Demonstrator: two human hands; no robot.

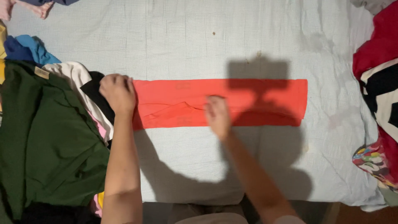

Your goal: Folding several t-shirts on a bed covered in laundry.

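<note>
A coral-red garment [219, 102] lies folded into a long, narrow band across the middle of the frame, stretched left to right on a pale blue, finely checked sheet [199, 45]. Its top and right edges run straight and clean; a soft diagonal crease crosses the left half, and the shadow of the person's head and camera darkens the part right of centre.

The left hand [117, 93] sits at the band's left end, just left of centre in the frame. It is knuckles up, fingers curled together and bunched down onto the cloth's edge; whether they pinch the fabric or only press on it cannot be told from this angle.

The right hand [218, 116] rests on the middle of the band, near its lower edge. It is blurred, but the fingers look straight and close together, palm down and flat on the cloth, gripping nothing.

At the left of the frame a dark green garment [45, 141] tops a heap of clothes, with white, black and blue pieces showing beneath. At the right edge lies a red, white and black heap [379, 83], with a multicoloured patterned cloth [371, 159] below it
</note>
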